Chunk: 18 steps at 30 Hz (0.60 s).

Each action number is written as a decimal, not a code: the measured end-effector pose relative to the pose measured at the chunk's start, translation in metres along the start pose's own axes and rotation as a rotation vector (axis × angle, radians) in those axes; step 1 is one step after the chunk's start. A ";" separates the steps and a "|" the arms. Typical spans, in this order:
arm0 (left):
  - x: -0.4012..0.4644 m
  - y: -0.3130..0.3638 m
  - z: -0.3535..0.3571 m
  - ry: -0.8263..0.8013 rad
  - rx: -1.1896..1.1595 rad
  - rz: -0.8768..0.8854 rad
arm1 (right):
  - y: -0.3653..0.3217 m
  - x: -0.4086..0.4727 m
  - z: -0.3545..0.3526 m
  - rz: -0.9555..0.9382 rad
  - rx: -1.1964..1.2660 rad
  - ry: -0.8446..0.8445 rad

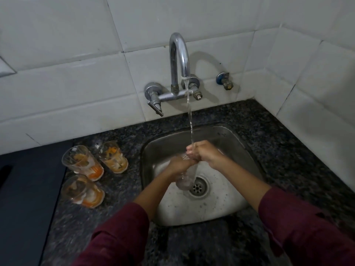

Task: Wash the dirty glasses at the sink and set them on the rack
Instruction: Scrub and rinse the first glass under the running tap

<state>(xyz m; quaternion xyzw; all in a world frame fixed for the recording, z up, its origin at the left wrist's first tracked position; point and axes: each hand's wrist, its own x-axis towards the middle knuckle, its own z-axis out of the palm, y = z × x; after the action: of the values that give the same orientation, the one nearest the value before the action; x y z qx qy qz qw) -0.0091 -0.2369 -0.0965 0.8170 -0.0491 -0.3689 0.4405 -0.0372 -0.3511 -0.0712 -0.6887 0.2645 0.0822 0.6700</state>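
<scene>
Left hand grips the glass over the sink while right hand, fingers curled at its rim, rubs it under the tap stream, so runoff drains away

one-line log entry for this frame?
phase: rinsing | left hand: holds glass | right hand: at rim | tap: running | dirty glasses: three on counter

Faucet: polished chrome metal, glossy. Sink: brushed stainless steel, wet, dull sheen. Countertop: speckled dark granite, smooth. Wall tiles: white glazed ceramic. Clear glass tumbler, below the left-hand fingers: transparent, wet. Sleeves: maroon matt cloth.
</scene>
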 end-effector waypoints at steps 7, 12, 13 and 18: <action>0.005 -0.014 0.002 -0.174 -0.594 -0.354 | 0.022 0.000 -0.011 0.048 0.042 0.049; 0.006 -0.017 0.002 -0.126 -0.697 -0.397 | 0.033 -0.004 -0.014 0.062 0.089 0.082; 0.010 -0.018 0.003 -0.111 -0.728 -0.379 | 0.032 -0.007 -0.013 0.064 0.116 0.087; 0.016 -0.010 0.009 0.073 -0.844 -0.067 | 0.042 -0.016 0.000 0.004 0.048 -0.079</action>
<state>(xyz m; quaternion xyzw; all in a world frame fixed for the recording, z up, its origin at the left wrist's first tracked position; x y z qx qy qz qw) -0.0057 -0.2432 -0.1156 0.5787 0.1483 -0.3414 0.7256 -0.0709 -0.3450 -0.1010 -0.6682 0.2412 0.1046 0.6960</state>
